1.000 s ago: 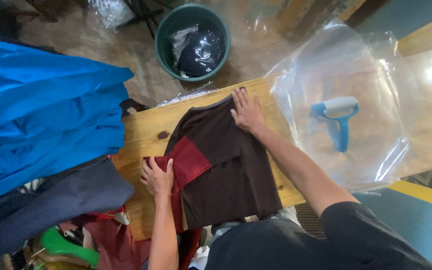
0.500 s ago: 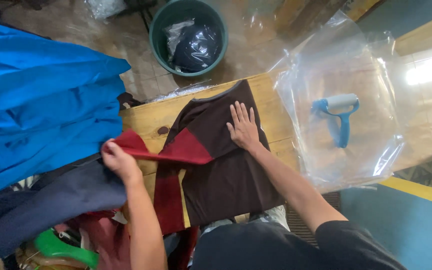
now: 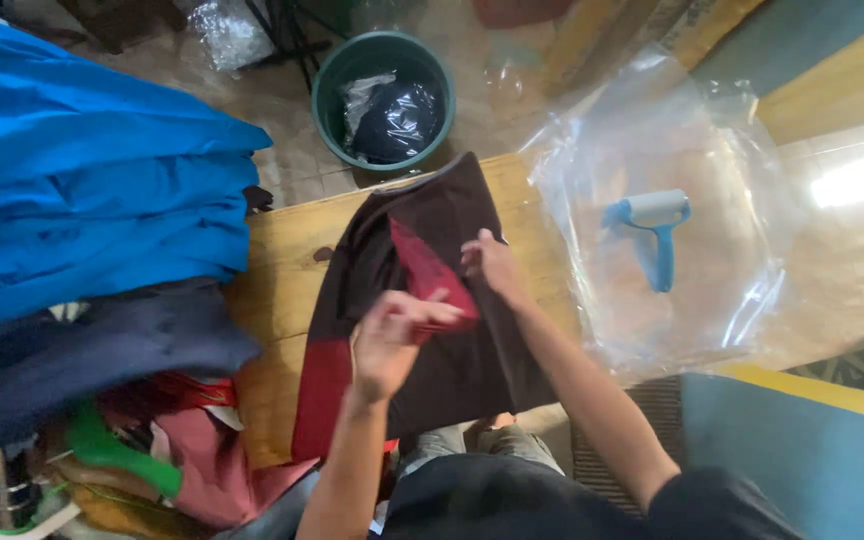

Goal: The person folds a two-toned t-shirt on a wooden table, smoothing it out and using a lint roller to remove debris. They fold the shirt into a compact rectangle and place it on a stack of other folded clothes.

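Dark brown garment (image 3: 452,350) flat on the wooden tabletop (image 3: 282,250), below the green bin (image 3: 327,110). Half a second ago our left hand (image 3: 392,335) held the red sleeve (image 3: 427,275) stretched out toward the blue clothes (image 3: 92,200); its grip now carries the sleeve inward over the garment's middle, a fold under way. Our right hand (image 3: 492,265) presses the cloth, fingers loosely curled, holding nothing. Open room: bare tabletop left of the garment; right of it, the clear bag (image 3: 742,260) with the lint roller (image 3: 652,230).
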